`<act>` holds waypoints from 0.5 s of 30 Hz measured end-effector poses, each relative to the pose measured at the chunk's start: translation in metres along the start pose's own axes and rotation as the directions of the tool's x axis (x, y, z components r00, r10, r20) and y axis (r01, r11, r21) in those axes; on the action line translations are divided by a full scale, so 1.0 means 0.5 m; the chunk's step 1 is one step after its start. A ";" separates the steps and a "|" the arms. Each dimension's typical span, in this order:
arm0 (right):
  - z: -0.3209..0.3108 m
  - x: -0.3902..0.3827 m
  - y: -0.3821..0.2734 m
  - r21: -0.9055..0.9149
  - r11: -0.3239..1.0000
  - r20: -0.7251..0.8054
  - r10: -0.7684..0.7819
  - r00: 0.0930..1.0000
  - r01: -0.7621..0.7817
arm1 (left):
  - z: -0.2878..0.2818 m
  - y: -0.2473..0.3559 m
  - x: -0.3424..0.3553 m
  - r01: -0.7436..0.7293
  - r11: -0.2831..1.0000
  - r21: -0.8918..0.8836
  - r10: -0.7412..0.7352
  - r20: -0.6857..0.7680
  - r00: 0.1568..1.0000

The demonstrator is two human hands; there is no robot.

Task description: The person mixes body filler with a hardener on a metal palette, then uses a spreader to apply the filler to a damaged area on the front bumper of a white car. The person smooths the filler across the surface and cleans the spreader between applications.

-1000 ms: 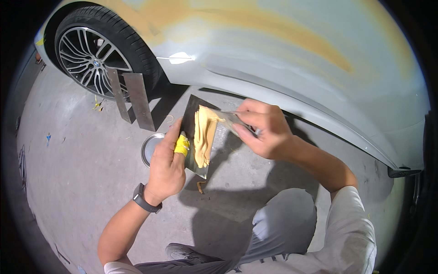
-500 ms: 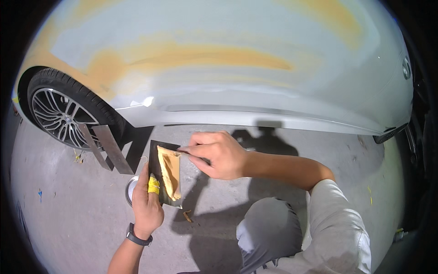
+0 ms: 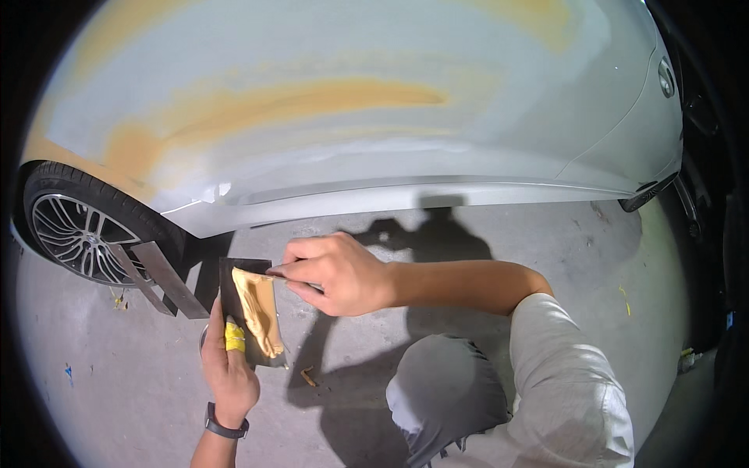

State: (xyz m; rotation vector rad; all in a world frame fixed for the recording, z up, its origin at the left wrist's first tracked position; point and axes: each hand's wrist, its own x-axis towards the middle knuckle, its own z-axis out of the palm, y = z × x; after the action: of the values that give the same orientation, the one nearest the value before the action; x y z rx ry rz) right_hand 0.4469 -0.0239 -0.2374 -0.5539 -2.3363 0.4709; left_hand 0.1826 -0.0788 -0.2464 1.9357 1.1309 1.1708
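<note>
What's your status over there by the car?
Left hand grips dark plate bearing yellow paste. Right hand pinches thin tool at paste's upper edge. Metal pieces by wheel, left of hands.

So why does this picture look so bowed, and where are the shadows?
Head view: the fisheye lens bows the car and leaves black corners; head view: dark shadows lie on the floor, on both sides of the right forearm; head view: the tan paste shows clear folds.

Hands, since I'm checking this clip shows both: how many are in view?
2: the left hand holding the dark plate, lower left, and the right hand at the plate's upper right edge. The left is partly hidden.
</note>
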 end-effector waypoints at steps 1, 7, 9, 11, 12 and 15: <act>0.000 -0.001 -0.002 -0.007 1.000 0.005 -0.030 1.000 0.030 | 0.000 0.002 0.000 0.047 0.999 0.007 -0.047 -0.012 0.999; -0.009 0.009 -0.005 -0.072 0.987 -0.153 0.132 0.979 -0.145 | -0.005 0.010 0.004 0.251 0.965 0.081 -0.248 -0.048 0.968; -0.012 0.016 -0.005 -0.086 0.995 -0.051 0.044 0.998 -0.049 | -0.004 0.013 0.007 -0.004 0.967 0.254 0.016 -0.044 0.999; -0.015 0.023 -0.008 0.038 0.983 0.138 -0.181 0.974 0.177 | -0.003 0.016 0.010 0.177 0.978 -0.113 -0.191 -0.120 0.974; -0.018 0.026 -0.007 0.114 0.982 0.170 -0.172 0.970 0.154 | 0.000 0.018 0.010 0.223 0.973 -0.065 -0.231 -0.171 0.958; -0.019 0.030 -0.010 -0.125 0.981 -0.145 0.132 0.981 -0.150 | 0.003 0.019 0.015 0.042 0.994 0.105 -0.037 -0.041 0.998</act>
State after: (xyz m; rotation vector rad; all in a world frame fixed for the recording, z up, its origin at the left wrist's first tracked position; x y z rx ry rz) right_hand 0.4420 -0.0186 -0.2202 -0.7958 -2.2182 0.3290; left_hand 0.1891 -0.0765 -0.2366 1.9677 1.2692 1.1527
